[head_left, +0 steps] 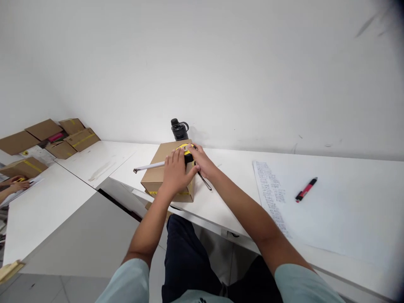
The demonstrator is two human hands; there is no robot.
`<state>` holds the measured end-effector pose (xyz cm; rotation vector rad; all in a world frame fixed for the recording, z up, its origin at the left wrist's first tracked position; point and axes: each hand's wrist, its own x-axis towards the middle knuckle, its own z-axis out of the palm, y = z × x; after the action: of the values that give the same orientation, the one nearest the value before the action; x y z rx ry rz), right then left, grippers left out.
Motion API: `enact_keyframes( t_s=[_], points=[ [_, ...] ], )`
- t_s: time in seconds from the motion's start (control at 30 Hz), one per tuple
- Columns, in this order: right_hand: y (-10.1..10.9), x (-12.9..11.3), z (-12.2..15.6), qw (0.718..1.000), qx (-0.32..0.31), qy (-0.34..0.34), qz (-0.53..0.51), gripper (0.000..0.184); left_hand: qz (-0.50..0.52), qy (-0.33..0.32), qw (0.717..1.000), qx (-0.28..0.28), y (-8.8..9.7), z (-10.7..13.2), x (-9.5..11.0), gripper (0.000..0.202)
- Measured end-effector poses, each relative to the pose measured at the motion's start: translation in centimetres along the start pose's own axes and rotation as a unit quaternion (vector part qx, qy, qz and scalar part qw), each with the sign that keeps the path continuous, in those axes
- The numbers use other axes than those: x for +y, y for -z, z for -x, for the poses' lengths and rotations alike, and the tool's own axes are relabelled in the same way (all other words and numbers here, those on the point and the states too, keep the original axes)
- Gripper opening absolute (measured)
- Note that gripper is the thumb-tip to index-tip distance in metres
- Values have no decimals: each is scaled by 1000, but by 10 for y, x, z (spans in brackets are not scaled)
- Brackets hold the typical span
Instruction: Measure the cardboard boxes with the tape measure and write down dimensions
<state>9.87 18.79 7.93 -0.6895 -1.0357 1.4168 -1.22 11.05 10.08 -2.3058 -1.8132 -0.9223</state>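
A yellow and black tape measure (188, 157) is held over a closed cardboard box (168, 148), with its dark wrist strap hanging to the right. My right hand (203, 162) grips the case from the right side. The fingers of my left hand (177, 171) curl over the blade and the case's left side, and its thumb points right below the case. From under those fingers the pale blade (150, 166) sticks out leftward past the box's left edge, its metal hook at the end. Yellow tape runs along the box's near side.
Behind the box a black bottle (179, 130) stands by the wall. To the right, a red and black pen (306, 190) lies on a large handwritten sheet (341, 210). At far left, another person's hands (19, 185) work near several cardboard boxes (82, 139).
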Motion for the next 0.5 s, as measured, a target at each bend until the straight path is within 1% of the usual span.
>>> enact_keyframes(
  t_s=[0.03,0.1,0.13,0.2,0.23,0.27,0.3,0.33,0.4,0.43,0.47,0.5],
  points=[
    [-1,-2,-1,999,-22,-14,20,63,3,6,1000,4,-1,-1,-2,83],
    [-4,-11,-1,996,-47,-43,57,69,1,13,1000,18,-1,-2,-4,87],
    [-5,-19,2,994,-52,-44,83,71,1,12,1000,21,0,-2,-4,88],
    [-4,-39,18,987,-42,-14,152,77,10,0,1000,14,3,-3,-3,87],
    [-2,-52,31,980,-20,33,196,80,23,-8,1000,6,4,-5,-3,85],
    [2,-65,49,963,0,116,242,83,40,-10,999,0,5,-7,-4,82],
    [7,-80,68,940,18,200,276,81,58,-4,998,5,4,-9,-6,81],
    [14,-94,89,918,32,255,303,74,79,1,997,17,3,-12,-7,81],
    [38,-123,124,874,83,333,344,56,121,-2,992,35,0,-15,-10,80],
    [56,-134,135,850,114,366,362,48,128,-4,991,38,-2,-16,-11,80],
    [79,-143,141,829,148,384,378,41,123,-6,992,36,-3,-15,-10,79],
    [108,-148,142,813,187,387,392,36,107,-8,994,34,-4,-15,-9,78]
  ],
)
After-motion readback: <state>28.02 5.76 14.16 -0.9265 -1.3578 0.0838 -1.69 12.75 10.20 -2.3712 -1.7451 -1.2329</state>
